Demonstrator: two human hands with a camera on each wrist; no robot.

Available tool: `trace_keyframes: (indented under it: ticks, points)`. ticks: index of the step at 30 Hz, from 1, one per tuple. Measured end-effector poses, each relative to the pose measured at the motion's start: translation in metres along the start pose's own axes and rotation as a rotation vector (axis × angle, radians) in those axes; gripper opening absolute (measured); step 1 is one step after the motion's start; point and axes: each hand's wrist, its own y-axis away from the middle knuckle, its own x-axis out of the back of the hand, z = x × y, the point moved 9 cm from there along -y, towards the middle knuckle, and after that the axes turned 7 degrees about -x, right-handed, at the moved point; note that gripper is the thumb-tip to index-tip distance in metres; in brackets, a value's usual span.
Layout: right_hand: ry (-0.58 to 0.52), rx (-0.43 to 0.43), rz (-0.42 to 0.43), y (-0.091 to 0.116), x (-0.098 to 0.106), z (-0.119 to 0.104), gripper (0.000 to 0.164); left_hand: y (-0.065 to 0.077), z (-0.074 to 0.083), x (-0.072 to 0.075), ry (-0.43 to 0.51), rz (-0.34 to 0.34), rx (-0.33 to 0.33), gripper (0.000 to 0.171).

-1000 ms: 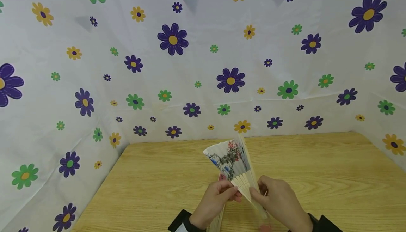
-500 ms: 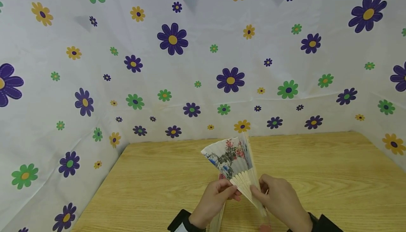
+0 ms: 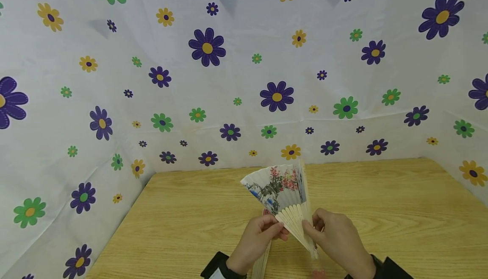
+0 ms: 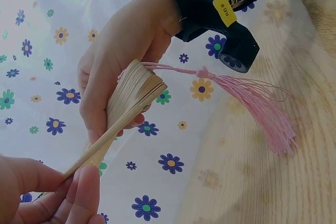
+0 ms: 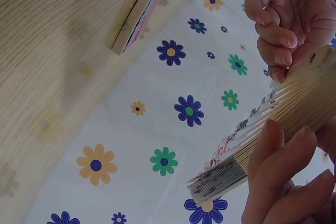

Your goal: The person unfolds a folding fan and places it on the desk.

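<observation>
Pinching the left side of a partly spread fan (image 3: 277,190), the left hand (image 3: 253,238) is partly hiding what looks like a folded second fan (image 3: 262,264), extending toward the near edge of the desk (image 3: 171,224). Between the hands, the held fan is tilting leftward, its long axis running from pivot (near edge) to leaf (far edge). The right hand (image 3: 339,233), nearer the pivot, is gripping the bunched right side with curled fingers.
</observation>
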Motion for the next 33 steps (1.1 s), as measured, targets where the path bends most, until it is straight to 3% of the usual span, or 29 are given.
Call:
trace_keyframes:
  ticks: [33]
  points:
    - [0.084, -0.017, 0.037, -0.0015, 0.0074, 0.0021, 0.028, -0.0005, 0.0022, 0.0049, -0.007, 0.011, -0.018, 0.026]
